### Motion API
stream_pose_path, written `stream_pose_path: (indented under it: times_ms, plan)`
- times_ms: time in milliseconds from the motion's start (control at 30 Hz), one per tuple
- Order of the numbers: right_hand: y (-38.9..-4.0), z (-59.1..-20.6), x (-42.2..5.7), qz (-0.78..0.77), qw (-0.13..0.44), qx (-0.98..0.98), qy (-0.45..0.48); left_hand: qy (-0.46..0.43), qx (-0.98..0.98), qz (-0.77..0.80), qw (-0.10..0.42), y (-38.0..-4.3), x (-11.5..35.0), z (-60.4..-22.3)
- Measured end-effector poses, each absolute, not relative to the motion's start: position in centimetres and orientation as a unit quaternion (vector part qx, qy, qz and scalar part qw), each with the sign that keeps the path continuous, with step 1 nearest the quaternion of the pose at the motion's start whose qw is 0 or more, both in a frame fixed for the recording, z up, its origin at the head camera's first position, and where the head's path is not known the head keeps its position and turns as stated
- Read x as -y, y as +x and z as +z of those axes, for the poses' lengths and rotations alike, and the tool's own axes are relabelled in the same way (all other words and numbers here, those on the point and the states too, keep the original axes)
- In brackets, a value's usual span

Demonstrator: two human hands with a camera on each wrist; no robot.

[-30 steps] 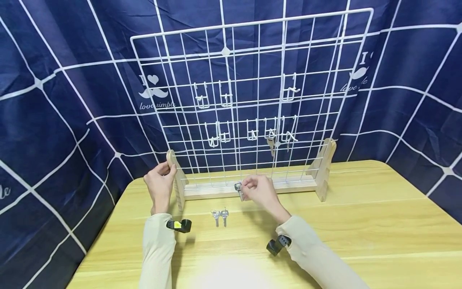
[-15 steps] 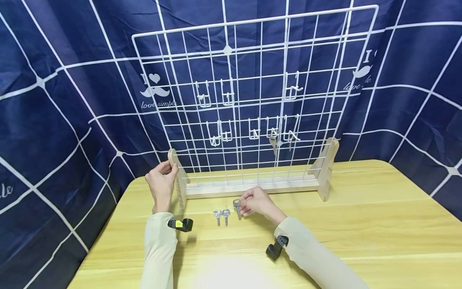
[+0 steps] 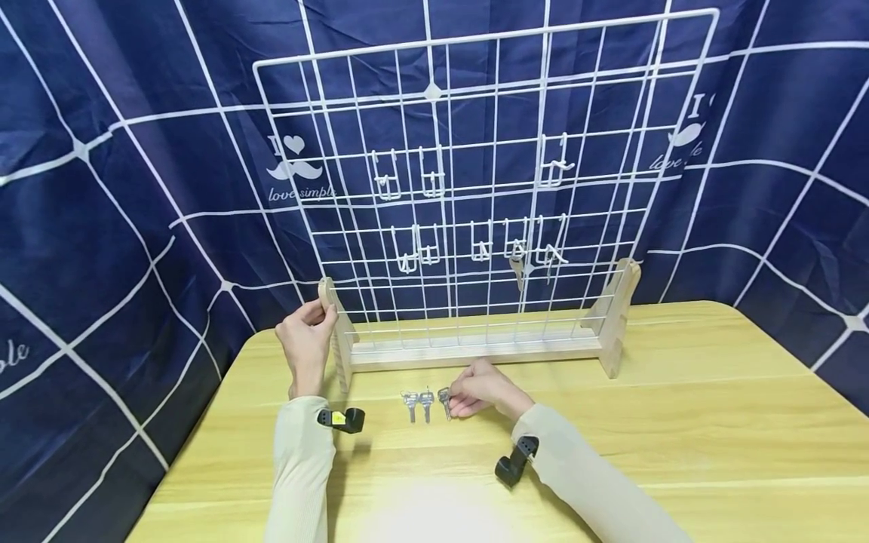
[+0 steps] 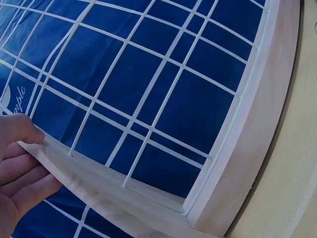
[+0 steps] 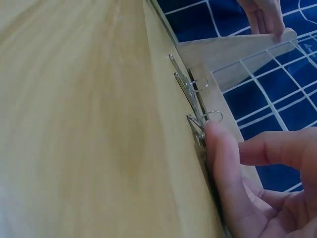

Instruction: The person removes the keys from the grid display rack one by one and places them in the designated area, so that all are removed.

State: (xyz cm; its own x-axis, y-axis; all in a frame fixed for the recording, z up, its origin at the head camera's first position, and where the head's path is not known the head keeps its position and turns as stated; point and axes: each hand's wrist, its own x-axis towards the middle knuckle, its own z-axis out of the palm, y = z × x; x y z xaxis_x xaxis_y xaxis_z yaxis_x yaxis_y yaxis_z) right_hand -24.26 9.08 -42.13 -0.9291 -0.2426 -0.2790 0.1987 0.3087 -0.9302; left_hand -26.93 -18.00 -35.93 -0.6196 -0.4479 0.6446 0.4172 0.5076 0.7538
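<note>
My left hand [image 3: 305, 339] grips the top of the left wooden upright [image 3: 327, 292] of the wire grid rack [image 3: 475, 351]. In the left wrist view, the thumb is on one side of that wood, the other fingers beneath. My right hand [image 3: 482, 388] is low at the table, its fingertips right at a silver key [image 3: 444, 402] with a small ring. Seen from the right wrist, this key [image 5: 194, 128] lies at the wood surface, beside the thumb. Left of it lie two more silver keys [image 3: 425, 405], side by side.
White wire hooks [image 3: 480, 245] hang in two rows on the grid. Two of the lower right hooks carry keys, one a brownish key [image 3: 518, 271]. The rack stands on a wooden table [image 3: 679, 392], with a blue checked curtain [image 3: 122, 302] around it.
My right hand has come down from the rack's base toward the table with the key, which now lies beside the other two. The left hand keeps its hold on the upright.
</note>
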Motion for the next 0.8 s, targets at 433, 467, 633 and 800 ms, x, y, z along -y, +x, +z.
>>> stream_pose_path:
  times_ms: [433,467,633,800]
  plan:
    - [-24.55,-42.38,-8.68,-0.589,0.192,-0.785,-0.007,0.008,0.75,-0.496,0.438,-26.95,18.1,-35.95]
    - [-24.56,-42.39,-8.65,-0.586,0.192,-0.787,-0.008,0.009,0.749,-0.496,0.438,-26.93,18.11,-35.95]
    - [-24.45,-42.35,-8.77,-0.581,0.199,-0.789,-0.014,0.011,0.75,-0.498,0.436,-26.95,18.09,-35.93]
    - [-24.34,-42.41,-9.06,-0.58,0.205,-0.788,-0.024,0.008,0.749,-0.504,0.429,-26.84,17.97,-35.81]
